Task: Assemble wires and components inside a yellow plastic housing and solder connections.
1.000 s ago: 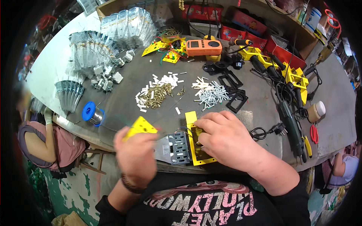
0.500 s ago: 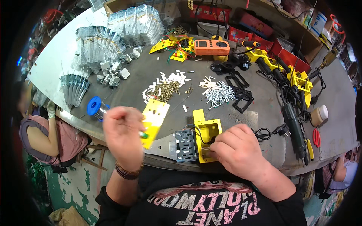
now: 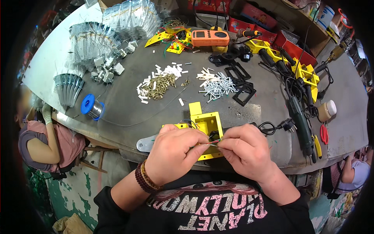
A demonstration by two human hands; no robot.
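Note:
My left hand (image 3: 173, 150) and my right hand (image 3: 247, 150) meet over the near edge of the table. Each pinches thin red and green wires (image 3: 208, 143) between thumb and fingertips. Right behind the fingers stands an open yellow box-shaped housing (image 3: 193, 110), with dark wiring inside it. A strip of the yellow cover plate (image 3: 180, 126) shows behind my left hand, which hides most of it. The rounded end of a grey metal plate (image 3: 145, 145) sticks out left of that hand; the rest is covered.
Farther back lie brass screws (image 3: 161, 87), white sleeves (image 3: 171, 72), silver screws (image 3: 219, 86) and black frames (image 3: 245, 93). A solder spool (image 3: 93, 107) stands left. An orange meter (image 3: 210, 38) is at the back. A dark power tool (image 3: 300, 124) and red-handled scissors (image 3: 324, 133) lie right.
My left hand has come right and down, from holding up the yellow cover plate to pinching wires beside my right hand. The plate is now low behind it. The whole view has shifted slightly.

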